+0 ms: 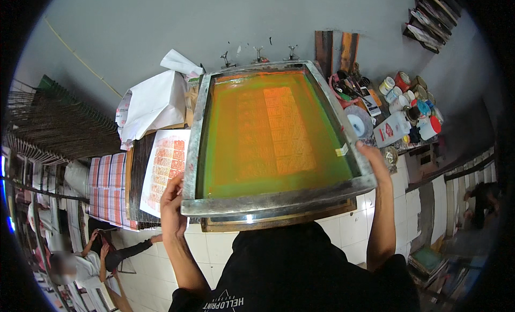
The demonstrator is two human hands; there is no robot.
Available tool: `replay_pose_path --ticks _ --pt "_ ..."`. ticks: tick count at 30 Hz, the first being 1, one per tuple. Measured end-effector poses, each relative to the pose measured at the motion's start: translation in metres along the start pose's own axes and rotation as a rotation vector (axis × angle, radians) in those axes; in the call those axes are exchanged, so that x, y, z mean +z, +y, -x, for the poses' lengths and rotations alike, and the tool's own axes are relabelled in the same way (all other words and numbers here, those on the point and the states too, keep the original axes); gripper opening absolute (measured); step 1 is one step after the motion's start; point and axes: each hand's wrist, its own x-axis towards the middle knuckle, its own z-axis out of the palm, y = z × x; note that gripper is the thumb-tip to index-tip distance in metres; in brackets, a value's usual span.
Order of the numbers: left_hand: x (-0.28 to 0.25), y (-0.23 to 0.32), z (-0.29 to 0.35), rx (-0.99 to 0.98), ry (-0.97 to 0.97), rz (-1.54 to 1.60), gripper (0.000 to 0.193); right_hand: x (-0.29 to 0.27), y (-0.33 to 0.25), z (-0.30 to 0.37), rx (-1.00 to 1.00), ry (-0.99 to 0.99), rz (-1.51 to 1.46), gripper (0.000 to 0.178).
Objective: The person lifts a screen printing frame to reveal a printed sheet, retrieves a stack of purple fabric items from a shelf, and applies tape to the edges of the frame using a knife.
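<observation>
Farthest left, a dark wire rack (59, 119) stands well apart from the hands. Just beyond the left hand (173, 207), a sheet of red-orange patterned blocks (170, 156) lies on the bench (140, 153). That hand grips the screen frame (279, 198) near its left corner. The frame spans the space between the hands — its far end at the wing-nut clamps (258, 55), its near edge toward the body. Its bright orange strip (292, 132) runs lengthwise away from the body; foreshortening hides which frame side is longer. The right hand (376, 163) grasps the right side, most fingers hidden. Beyond it stands a white jug (391, 130). The step looks like supporting a raised screen — the next move probably calls for matched, level hands.
</observation>
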Motion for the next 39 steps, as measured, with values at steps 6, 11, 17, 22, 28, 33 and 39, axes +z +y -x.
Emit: replay_pose_path --ticks 6,11,17,22,28,33,39 --pt "0.011 0.079 -0.034 0.542 -0.015 -0.617 0.089 0.0 -0.073 -0.014 -0.077 0.112 -0.415 0.048" --pt "0.046 0.115 -0.086 0.768 -0.03 -0.389 0.075 -0.005 -0.027 -0.056 -0.309 -0.066 -0.469 0.05" --pt "0.058 0.132 -0.104 0.727 -0.006 -0.283 0.061 0.106 0.046 -0.009 0.265 -0.3 -0.495 0.074" --pt "0.05 0.143 -0.115 0.71 -0.007 -0.337 0.046 0.143 0.04 0.019 0.164 -0.403 -0.712 0.028" --pt "0.062 0.172 -0.139 0.756 -0.026 -0.415 0.044 0.138 0.054 0.01 0.208 -0.344 -0.525 0.018" --pt "0.072 0.195 -0.17 0.776 -0.052 -0.503 0.051 0.137 0.076 0.003 0.229 -0.266 -0.454 0.022" --pt "0.083 0.225 -0.207 0.777 -0.155 -0.519 0.052 0.141 0.084 0.019 0.29 -0.21 -0.422 0.025"
